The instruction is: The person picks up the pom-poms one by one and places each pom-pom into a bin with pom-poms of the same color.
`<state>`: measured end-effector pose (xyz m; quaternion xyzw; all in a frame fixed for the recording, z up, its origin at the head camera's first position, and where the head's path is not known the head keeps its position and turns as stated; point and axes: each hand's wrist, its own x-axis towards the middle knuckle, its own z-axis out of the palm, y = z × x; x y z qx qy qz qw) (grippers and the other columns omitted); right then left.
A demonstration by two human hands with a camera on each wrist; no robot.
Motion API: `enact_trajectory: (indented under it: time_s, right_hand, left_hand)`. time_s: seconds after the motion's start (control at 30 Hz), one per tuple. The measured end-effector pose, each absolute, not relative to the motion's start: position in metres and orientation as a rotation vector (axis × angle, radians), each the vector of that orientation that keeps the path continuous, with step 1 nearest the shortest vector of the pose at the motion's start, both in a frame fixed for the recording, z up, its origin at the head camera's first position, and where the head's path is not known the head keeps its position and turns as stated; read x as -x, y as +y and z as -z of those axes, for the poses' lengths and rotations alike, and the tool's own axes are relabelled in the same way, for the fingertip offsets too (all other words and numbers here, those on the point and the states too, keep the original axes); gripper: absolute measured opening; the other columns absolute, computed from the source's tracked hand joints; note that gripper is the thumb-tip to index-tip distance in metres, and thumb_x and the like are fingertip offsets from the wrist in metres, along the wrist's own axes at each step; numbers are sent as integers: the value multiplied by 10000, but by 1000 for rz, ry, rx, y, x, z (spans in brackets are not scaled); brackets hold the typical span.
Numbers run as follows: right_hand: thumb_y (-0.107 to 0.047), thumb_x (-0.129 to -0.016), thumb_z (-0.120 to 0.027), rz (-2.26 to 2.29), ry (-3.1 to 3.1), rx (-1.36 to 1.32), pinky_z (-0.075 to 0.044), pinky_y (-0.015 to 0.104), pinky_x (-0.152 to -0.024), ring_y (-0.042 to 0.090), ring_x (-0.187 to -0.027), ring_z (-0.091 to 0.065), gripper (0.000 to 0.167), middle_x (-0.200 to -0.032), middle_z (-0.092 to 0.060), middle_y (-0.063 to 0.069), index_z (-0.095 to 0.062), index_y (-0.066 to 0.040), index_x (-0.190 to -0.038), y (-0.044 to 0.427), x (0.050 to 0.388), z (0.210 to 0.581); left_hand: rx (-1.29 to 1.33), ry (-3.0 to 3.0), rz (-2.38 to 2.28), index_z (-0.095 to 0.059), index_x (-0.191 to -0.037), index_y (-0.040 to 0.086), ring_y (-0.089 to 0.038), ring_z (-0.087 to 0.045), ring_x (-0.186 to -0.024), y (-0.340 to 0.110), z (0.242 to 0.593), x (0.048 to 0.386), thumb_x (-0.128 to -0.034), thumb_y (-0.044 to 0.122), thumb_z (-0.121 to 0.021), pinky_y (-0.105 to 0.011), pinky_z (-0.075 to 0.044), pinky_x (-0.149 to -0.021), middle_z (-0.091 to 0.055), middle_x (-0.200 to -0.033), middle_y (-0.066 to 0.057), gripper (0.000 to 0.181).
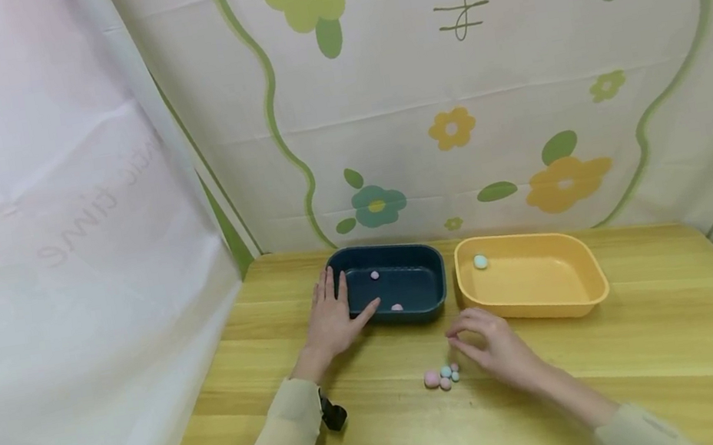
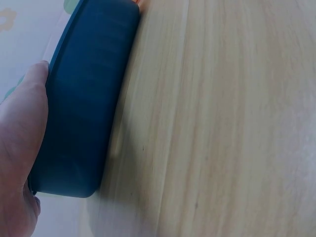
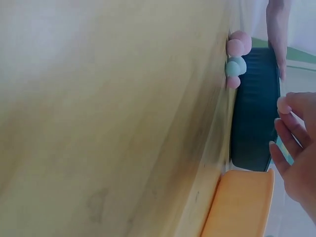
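Observation:
My left hand (image 1: 333,319) rests with spread fingers on the left end of the dark blue tray (image 1: 382,244), the thumb over its near rim. Two small pinkish balls, one a lilac ball (image 1: 375,275), lie inside that tray. Above the table in front of the yellow tray (image 1: 538,309), my right hand (image 1: 499,351) pinches a small pink ball (image 3: 283,105) between thumb and fingertips. To the left of this hand is a cluster of several balls on the table, among them a larger pink ball (image 1: 432,378) and a light blue ball (image 1: 446,372).
One pale blue ball (image 1: 480,262) sits in the yellow tray's far left corner. The trays stand side by side with a narrow gap, at the back of the wooden table (image 1: 391,442). Behind them hangs a flower-printed curtain (image 1: 378,94), and a white sheet (image 1: 67,338) hangs at the left.

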<state>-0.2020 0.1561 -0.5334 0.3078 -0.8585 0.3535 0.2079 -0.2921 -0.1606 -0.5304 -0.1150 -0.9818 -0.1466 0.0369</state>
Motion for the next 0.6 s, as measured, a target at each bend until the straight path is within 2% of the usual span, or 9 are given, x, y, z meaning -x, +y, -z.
enact_trajectory:
  time_s: [0.17,0.4,0.6]
  right_hand:
    - [70,-839,-894,-993,-2338,-837,-655,315,-859,173,-944,-736,232,-1001,-793,25,-818,-98,-980,152,212,530]
    - [6,-888,-887,-977,-2354,-760,-644,444,-899,204,-988,-729,153,-1020,-793,19,-833,-65,-1012,144,226,522]
    - [-20,-929,-861,-995,-2372,-742,-620,425,-904,233,-996,-713,98,-1028,-778,21,-819,-54,-1010,138,238,519]
  left_hand:
    - [358,-3013,457,-193,-1748,15,-402,-45,-1747,-161,531,293,-1046,806,-450,-578,-134,-1423,-65,-1848,-246,1089]
    - [361,-3013,455,-202,-1746,12,-402,-55,-1747,-161,530,292,-1046,802,-460,-573,-145,-1423,-81,-1845,-252,1086]
    - [359,-3014,456,-194,-1749,18,-391,-38,-1749,-161,530,292,-1046,799,-463,-566,-136,-1425,-74,-1847,-245,1084]
